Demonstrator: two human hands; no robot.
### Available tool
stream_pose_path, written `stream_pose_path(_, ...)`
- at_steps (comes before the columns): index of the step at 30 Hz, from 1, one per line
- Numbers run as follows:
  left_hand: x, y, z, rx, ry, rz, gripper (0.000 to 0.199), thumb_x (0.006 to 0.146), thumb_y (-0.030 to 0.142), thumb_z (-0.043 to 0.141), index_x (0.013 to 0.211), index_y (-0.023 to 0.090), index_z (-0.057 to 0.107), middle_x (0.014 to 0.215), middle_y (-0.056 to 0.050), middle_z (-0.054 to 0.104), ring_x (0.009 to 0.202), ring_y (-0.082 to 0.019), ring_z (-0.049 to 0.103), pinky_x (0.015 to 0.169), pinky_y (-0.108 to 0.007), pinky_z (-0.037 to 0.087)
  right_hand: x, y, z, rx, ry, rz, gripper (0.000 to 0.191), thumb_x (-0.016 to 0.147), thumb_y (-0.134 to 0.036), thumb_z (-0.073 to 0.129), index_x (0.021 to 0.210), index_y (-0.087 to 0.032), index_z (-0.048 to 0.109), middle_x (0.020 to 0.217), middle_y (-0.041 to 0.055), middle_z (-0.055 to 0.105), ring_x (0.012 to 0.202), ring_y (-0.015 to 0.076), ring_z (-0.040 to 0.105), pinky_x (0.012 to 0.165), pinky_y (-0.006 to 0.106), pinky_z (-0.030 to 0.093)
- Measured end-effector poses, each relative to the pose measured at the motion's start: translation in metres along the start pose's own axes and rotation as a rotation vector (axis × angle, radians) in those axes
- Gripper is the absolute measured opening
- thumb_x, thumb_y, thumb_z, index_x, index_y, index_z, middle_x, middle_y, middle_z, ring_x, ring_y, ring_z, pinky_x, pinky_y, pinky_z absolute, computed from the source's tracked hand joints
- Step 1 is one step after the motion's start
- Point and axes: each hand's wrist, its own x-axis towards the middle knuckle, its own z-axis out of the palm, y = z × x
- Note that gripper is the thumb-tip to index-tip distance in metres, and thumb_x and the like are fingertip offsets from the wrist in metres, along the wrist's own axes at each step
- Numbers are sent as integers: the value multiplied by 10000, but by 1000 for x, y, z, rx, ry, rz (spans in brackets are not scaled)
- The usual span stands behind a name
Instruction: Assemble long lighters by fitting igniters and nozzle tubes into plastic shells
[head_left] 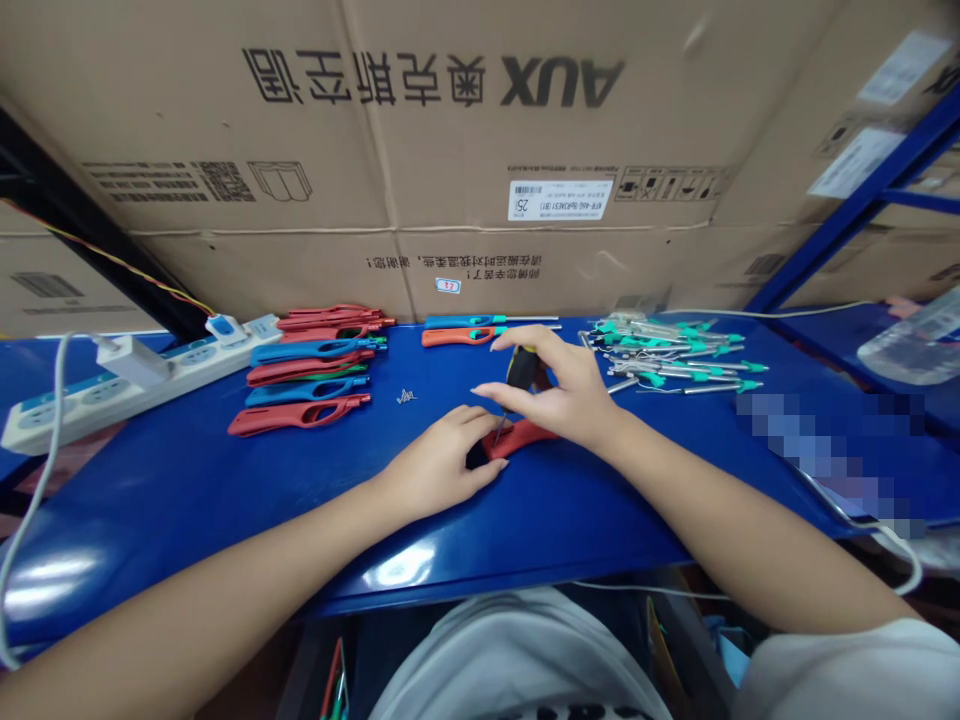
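Red casing [534,434]: on the table [315,500], between the two hands, its near-left end at the left hand
Left hand [442,462]: partly curled, thumb and fingers apart around the end of the casing, steadying it against the table
Right hand [574,392]: half closed around the screwdriver, thumb and forefinger reaching past its handle
Black-and-yellow screwdriver [522,368]: tilted, tip down at the casing
Small screws [406,397]: loose little pile beyond the left hand
Red and blue casings [307,388]: rows at the left, near the white power strip [202,357]
Blue lighter [459,322] and orange lighter [456,337]: side by side toward the cardboard [420,150]
Metal rods with green parts [667,352]: heaped at the right
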Motion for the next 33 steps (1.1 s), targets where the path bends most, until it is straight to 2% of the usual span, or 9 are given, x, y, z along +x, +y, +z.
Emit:
stream_pose_path(5, 0, -2, 1, 14, 0, 4, 303, 897, 217, 673, 1196, 180, 642, 1121, -81, 698, 1047, -252, 636, 977, -427, 514, 1, -3, -4, 149, -169, 61, 463, 1080, -357, 292, 1529, -265, 353, 1227, 76, 694, 666, 112, 649, 679, 295, 573)
stream_pose_path(10, 0, -1, 0, 16, 1, 0, 300, 892, 204, 682, 1189, 180, 641, 1159, -76, 686, 1080, -248, 627, 988, -407, 503, 3, -3, -5, -30, 32, -75, 358, 943, -437, 638, 1226, -218, 664, 1124, 81, 741, 896, 188, 708, 840, 328, 577)
stream_pose_path(12, 0, -1, 0, 15, 3, 1, 294, 891, 210, 686, 1180, 178, 640, 1157, -77, 685, 1078, -247, 628, 981, -400, 505, 4, -5, -6, -29, 29, -76, 364, 978, -435, 578, 1261, -222, 661, 1168, 86, 734, 885, 182, 714, 871, 341, 573)
stream_pose_path(16, 0, -1, 0, 18, 6, -1, 255, 892, 228, 686, 1138, 175, 648, 1082, -74, 696, 1023, -245, 636, 939, -392, 518, 7, -9, -10, 275, -182, 88, 429, 1084, -319, 304, 1452, -274, 518, 1203, 43, 723, 563, 70, 636, 629, 260, 575)
stream_pose_path(21, 1, -1, 0, 1, -5, -7, 294, 882, 208, 694, 1170, 190, 641, 1169, -65, 693, 1090, -246, 627, 997, -398, 495, 9, -5, -14, -16, 80, -99, 237, 935, -348, 670, 1114, -211, 744, 1002, 52, 766, 764, 154, 687, 771, 310, 570)
stream_pose_path(23, 1, -1, 0, 2, 0, -10, 288, 878, 207, 699, 1160, 179, 645, 1143, -66, 699, 1067, -243, 632, 982, -394, 501, 9, -4, -15, -23, 52, -108, 252, 981, -322, 595, 1165, -208, 725, 1074, 67, 755, 792, 152, 690, 800, 320, 571)
stream_pose_path(27, 0, -1, 0, 7, 8, 1, 309, 881, 208, 699, 1182, 165, 640, 1104, -72, 700, 1039, -240, 634, 959, -388, 511, 9, -4, -15, 215, -129, 39, 370, 1064, -285, 387, 1368, -243, 594, 1172, 47, 723, 554, 63, 597, 583, 243, 551)
stream_pose_path(31, 0, -1, 1, 25, 15, -5, 295, 886, 214, 694, 1175, 184, 646, 1109, -66, 695, 1036, -238, 640, 948, -388, 515, 9, -5, -14, -6, 53, -97, 248, 921, -389, 686, 1095, -218, 732, 906, 34, 724, 671, 129, 620, 660, 284, 551)
stream_pose_path(33, 0, -1, 1, 30, 16, -4, 296, 887, 214, 691, 1179, 189, 646, 1091, -63, 695, 1024, -236, 643, 936, -383, 518, 8, -7, -13, -97, 80, -160, 251, 943, -387, 652, 1106, -210, 726, 963, 62, 721, 788, 166, 654, 731, 316, 559)
